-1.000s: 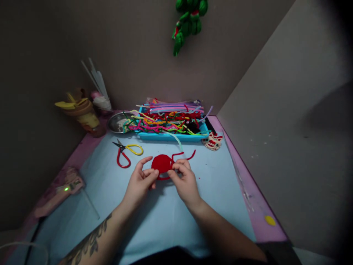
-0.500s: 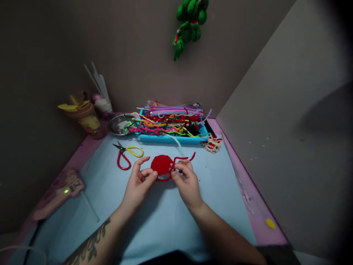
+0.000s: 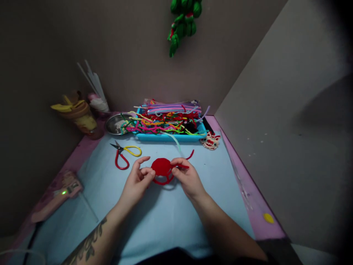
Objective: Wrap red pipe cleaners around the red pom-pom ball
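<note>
A round red piece made of fuzzy pipe cleaner (image 3: pixel 161 167) is held up between both hands over the blue cloth. My left hand (image 3: pixel 140 179) pinches its left edge between thumb and fingers, the index finger raised and curved away. My right hand (image 3: pixel 186 177) grips the right side, where loose red pipe cleaner ends (image 3: pixel 190 154) stick out beyond the fingers. Below the solid disc hangs an open red loop (image 3: pixel 163 182) with a short strut across it. Scissors (image 3: pixel 121 152) with one red and one yellow handle lie open to the left of my hands.
A blue tray (image 3: pixel 171 137) heaped with colourful pipe cleaners stands at the back, beside a metal bowl (image 3: pixel 114 125). A pink glue gun (image 3: pixel 62 195) with a green light lies left. At right are a small lion-like face (image 3: pixel 211 141) and tweezers (image 3: pixel 242 189).
My right fingers have shifted over the red piece's right edge, and the loose ends have swung lower. More of the loop below the disc shows. The view has moved slightly.
</note>
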`<action>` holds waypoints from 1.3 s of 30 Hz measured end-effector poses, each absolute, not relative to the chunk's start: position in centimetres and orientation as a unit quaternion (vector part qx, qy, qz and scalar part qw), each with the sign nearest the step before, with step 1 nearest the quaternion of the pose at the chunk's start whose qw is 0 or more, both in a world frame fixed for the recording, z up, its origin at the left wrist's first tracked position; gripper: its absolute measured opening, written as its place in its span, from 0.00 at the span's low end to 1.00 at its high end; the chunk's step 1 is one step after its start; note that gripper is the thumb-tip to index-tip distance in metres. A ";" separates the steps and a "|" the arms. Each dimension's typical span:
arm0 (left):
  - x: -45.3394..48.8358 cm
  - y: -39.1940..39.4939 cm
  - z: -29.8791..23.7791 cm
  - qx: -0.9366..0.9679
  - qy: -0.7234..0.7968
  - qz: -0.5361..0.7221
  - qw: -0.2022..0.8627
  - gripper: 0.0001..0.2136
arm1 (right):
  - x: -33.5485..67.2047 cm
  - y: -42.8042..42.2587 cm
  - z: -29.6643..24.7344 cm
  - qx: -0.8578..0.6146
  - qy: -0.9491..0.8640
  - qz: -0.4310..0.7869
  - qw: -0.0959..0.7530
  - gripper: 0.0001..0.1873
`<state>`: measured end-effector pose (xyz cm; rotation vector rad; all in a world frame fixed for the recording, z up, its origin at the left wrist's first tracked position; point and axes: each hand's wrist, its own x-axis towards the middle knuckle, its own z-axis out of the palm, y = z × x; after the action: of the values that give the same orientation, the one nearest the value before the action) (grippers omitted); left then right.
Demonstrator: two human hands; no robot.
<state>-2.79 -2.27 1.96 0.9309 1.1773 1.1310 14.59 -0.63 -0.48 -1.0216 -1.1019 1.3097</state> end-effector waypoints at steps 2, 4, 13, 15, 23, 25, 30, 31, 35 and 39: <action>-2.8 -2.2 1.7 0.398 0.505 0.497 0.583 0.28 | 14.6 -0.8 -0.4 -0.435 -0.507 0.515 0.537 0.09; -2.8 -2.2 1.6 0.393 0.506 0.509 0.575 0.28 | 14.6 -1.0 -0.2 -0.436 -0.549 0.474 0.533 0.04; -1.4 -3.9 1.6 0.519 0.573 0.478 0.416 0.23 | 13.8 -1.6 -0.6 -0.482 -0.545 0.395 0.560 0.03; -1.4 -4.0 1.4 0.530 0.577 0.460 0.418 0.25 | 13.7 -1.6 -0.8 -0.480 -0.547 0.404 0.554 0.03; -1.8 -3.4 0.9 0.552 0.578 0.427 0.423 0.22 | 13.4 -2.1 -0.9 -0.466 -0.602 0.309 0.570 0.03; -1.7 -3.3 0.8 0.527 0.566 0.431 0.465 0.24 | 13.5 -2.2 -0.8 -0.433 -0.637 0.286 0.570 0.03; -2.0 -3.0 0.6 0.509 0.562 0.464 0.458 0.23 | 14.3 -2.8 -0.3 -0.335 -0.698 0.312 0.551 0.09; -2.2 -3.1 0.5 0.524 0.571 0.460 0.434 0.21 | 14.5 -3.0 -0.2 -0.313 -0.705 0.315 0.553 0.16; -2.7 -3.4 0.1 0.597 0.607 0.419 0.317 0.15 | 14.8 -3.2 -0.1 -0.307 -0.708 0.258 0.582 0.30; -2.6 -3.7 -0.2 0.648 0.593 0.395 0.269 0.07 | 13.8 -2.9 -0.5 -0.404 -0.751 0.174 0.492 0.07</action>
<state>-2.61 -3.70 -0.23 1.7473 1.5995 1.0666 13.77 -2.91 -0.50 -0.9813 -1.8240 0.4215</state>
